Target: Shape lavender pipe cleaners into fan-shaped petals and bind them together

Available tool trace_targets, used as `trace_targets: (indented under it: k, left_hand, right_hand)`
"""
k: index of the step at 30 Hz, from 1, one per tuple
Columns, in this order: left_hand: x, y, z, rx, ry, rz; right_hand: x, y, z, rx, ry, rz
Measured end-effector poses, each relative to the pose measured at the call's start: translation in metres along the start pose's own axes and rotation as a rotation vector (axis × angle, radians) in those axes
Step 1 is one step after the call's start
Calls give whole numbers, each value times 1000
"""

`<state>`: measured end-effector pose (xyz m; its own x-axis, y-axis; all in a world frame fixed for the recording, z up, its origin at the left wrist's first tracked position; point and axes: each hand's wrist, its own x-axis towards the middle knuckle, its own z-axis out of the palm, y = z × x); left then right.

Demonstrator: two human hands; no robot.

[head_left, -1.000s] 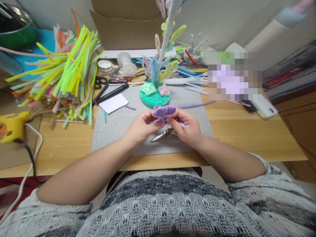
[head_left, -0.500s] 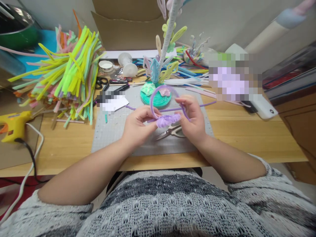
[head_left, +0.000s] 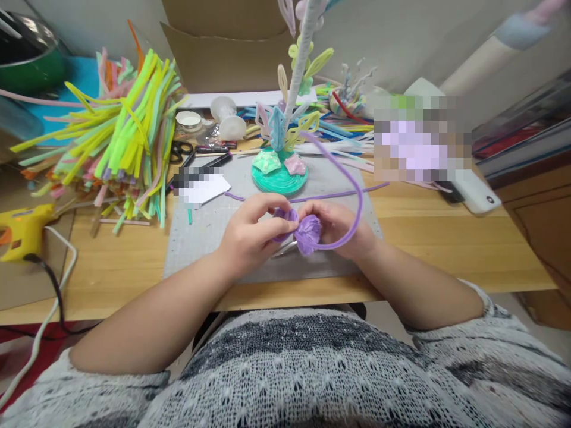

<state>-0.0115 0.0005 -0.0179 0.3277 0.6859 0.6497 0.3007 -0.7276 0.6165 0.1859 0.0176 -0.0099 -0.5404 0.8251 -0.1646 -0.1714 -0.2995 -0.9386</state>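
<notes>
Between my hands is a purple pipe cleaner, coiled into a ribbed, bow-like shape, with a long free end curving up and over my right hand. My left hand is closed, thumb and index finger pinching the coil's middle. The fingers of my right hand are closed around the coil's right side, partly hidden behind it. Beneath them a pair of pliers or snips lies mostly covered. Another purple pipe cleaner rests straight across the grey cutting mat.
A green round base bears a white stem with pipe-cleaner flowers. At left are a heap of coloured pipe cleaners and a yellow glue gun. Scissors, a white spool and a white device lie around the mat.
The purple coil has turned and come closer to me. Its free end, looped upward between my hands before, now swings out to the right. My right hand has moved in beside my left.
</notes>
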Motion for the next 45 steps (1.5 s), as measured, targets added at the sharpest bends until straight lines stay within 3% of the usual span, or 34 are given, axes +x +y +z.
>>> trace_targets:
  k: [6,8,12,15,18,21,26,32,38,40,42,45]
  left_hand:
    - [3,3,5,-93,-33,-151]
    - [5,3,6,-249,23,-324]
    - [10,1,8,-728,159,-815]
    - [13,1,8,-1008,59,-1058]
    - [12,3,9,-993,-22,-1058]
    - [11,5,9,-897,-18,-1005]
    - [13,8,9,-790,-111,-977]
    - [10,4,11,-698,-110,-894]
    - [6,8,9,-256,-111,-661]
    - [7,11,9,-209,-104,-605]
    - [7,12,9,-255,-97,-636]
    - [7,11,11,-463,-75,-804]
  right_hand:
    - [3,6,3,-38,69,9]
    - [2,6,5,-53,117,-25]
    - [0,6,7,-159,171,-126]
    - [-3,7,7,-302,202,-255]
    - [-4,8,8,-427,215,-332]
    - [-2,7,7,-379,221,-321]
    - [2,6,6,-299,173,-140]
    - [5,9,-1,-159,120,11]
    - [4,6,2,-147,123,50]
    - [3,5,5,-134,133,41]
    - [2,4,7,-131,145,40]
    - [2,3,9,-131,166,49]
